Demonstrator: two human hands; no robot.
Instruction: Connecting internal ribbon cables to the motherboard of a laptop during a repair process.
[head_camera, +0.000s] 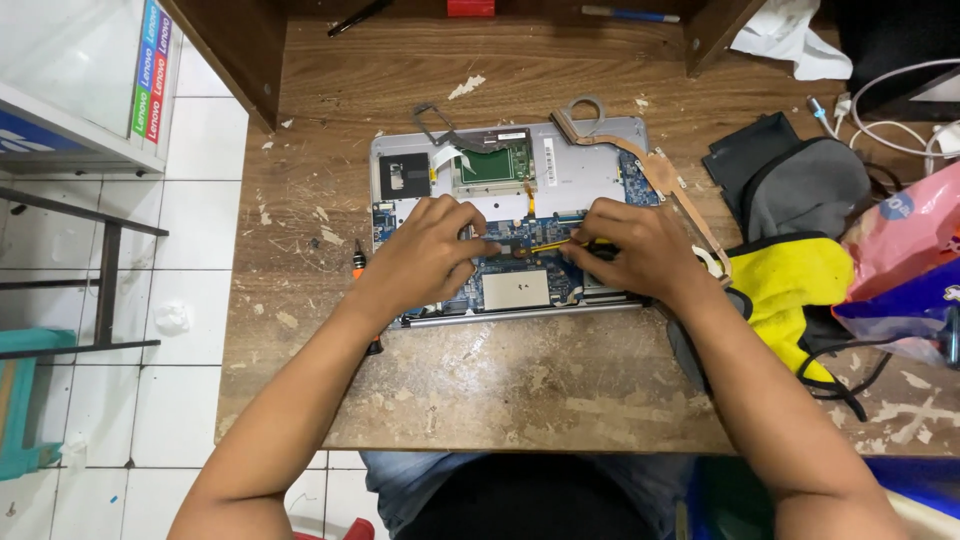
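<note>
An opened silver laptop base (590, 150) lies on a worn wooden table (480, 390), its blue circuit board (545, 228) exposed. My left hand (425, 250) rests on the board's left half, fingertips pressing near the middle. My right hand (630, 245) grips a thin yellow-shafted screwdriver (548, 243) whose tip points left onto the board beside my left fingertips. A copper heat pipe (665, 180) lies tilted across the laptop's right edge. A silver square plate (515, 288) shows between my wrists.
An orange-handled screwdriver (358, 262) lies left of the laptop. A yellow and grey bag (800, 270), pink and blue packets (905, 250) and white cables (890, 125) crowd the right side. Crumpled white paper (790, 40) sits at the back. Tiled floor lies left of the table.
</note>
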